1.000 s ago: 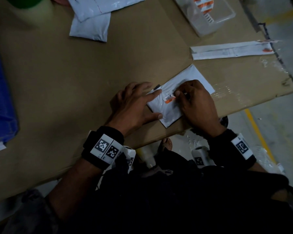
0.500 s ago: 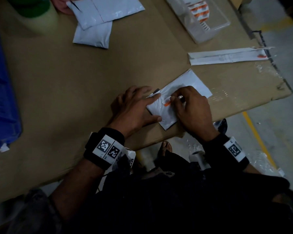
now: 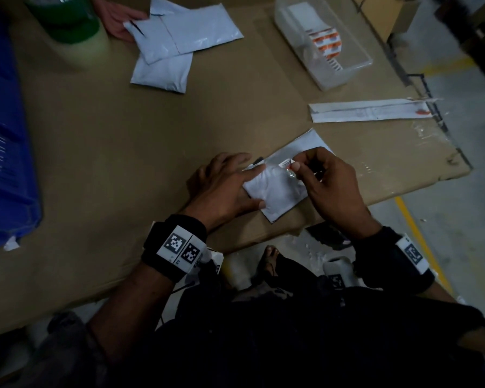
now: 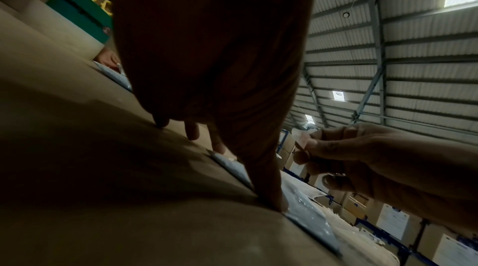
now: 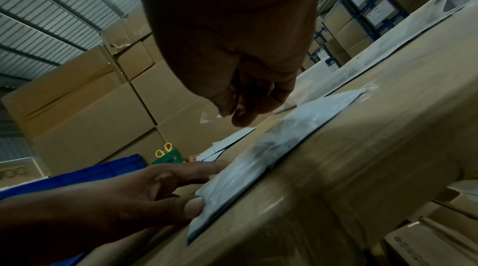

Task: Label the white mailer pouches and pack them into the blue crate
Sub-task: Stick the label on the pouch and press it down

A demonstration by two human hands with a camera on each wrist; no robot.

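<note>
Your left hand (image 3: 224, 186) lies flat, fingers straight and spread, at the centre of the head frame, with the index finger and thumb pressing down the left edge of a white mailer pouch (image 3: 277, 191) on the cardboard tabletop (image 3: 123, 135). The pouch sits tilted near the table's lower edge, its lower corner close to the brink. Your right hand (image 3: 331, 186), just right of centre, has its fingers curled and pinches a small label (image 3: 287, 164) with an orange mark between thumb and forefinger, held above the pouch's upper part; whether the label touches the pouch cannot be told. In the left wrist view that same pinch shows at right of the frame, the label (image 4: 301, 139) lifted clear of the table. The blue crate (image 3: 3, 163) stands along the left edge of the head frame, well apart from the pouch under your hands. At upper centre two more white pouches (image 3: 174, 51) lie overlapping, and another person's hand (image 3: 115, 21) rests on the upper one. A green roll of tape (image 3: 67, 21) stands at upper left. A clear plastic tray (image 3: 347, 65) with orange-and-white labels sits at upper right, and below it lies a long white backing strip (image 3: 370, 113).
</note>
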